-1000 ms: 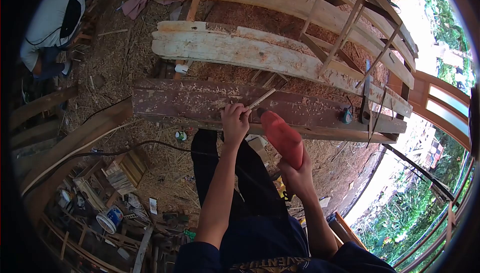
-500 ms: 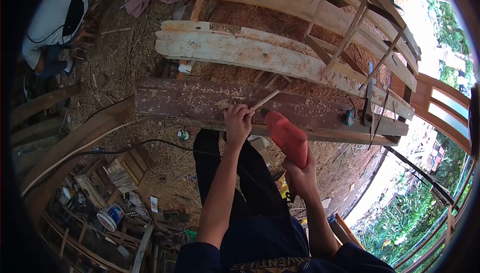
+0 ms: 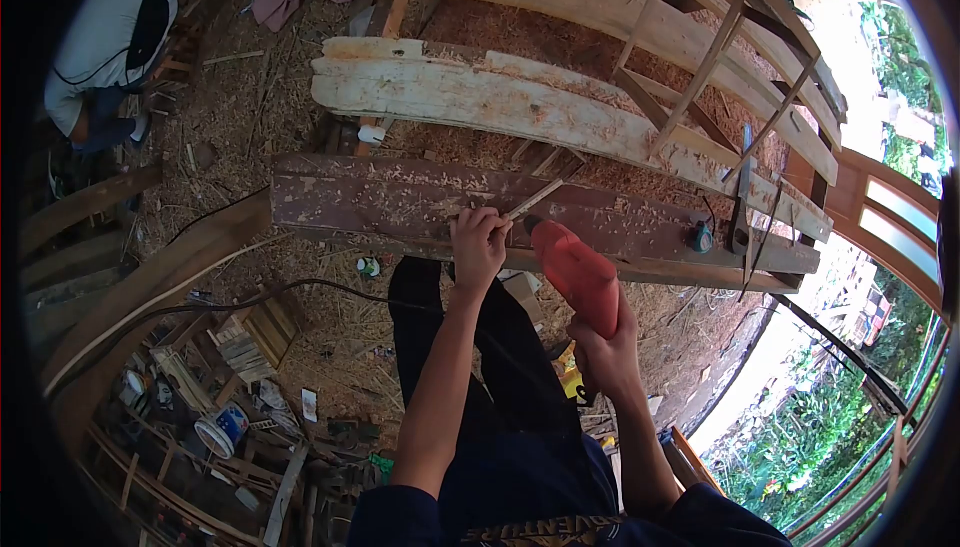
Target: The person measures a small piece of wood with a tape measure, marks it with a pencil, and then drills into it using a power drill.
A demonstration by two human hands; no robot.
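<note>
My left hand (image 3: 479, 239) is closed round one end of a thin wooden strip (image 3: 535, 200), over the front edge of a dark reddish-brown board (image 3: 380, 197) strewn with wood shavings. In my right hand (image 3: 607, 347) is the handle of a red power drill (image 3: 577, 272). The drill's dark tip points up and left, close beside the strip; whether the two touch cannot be made out. Farther right on the board sits a small teal and black tool (image 3: 702, 237).
Beyond the board lie long pale planks (image 3: 450, 92) and a wooden frame (image 3: 700, 67). A person (image 3: 110, 42) is at the upper left. A black cable (image 3: 300, 285) crosses the left side. A white bucket (image 3: 222, 431) stands lower left among wood scraps.
The view has shifted very slightly. Both hands, the strip and the drill hold nearly the same places.
</note>
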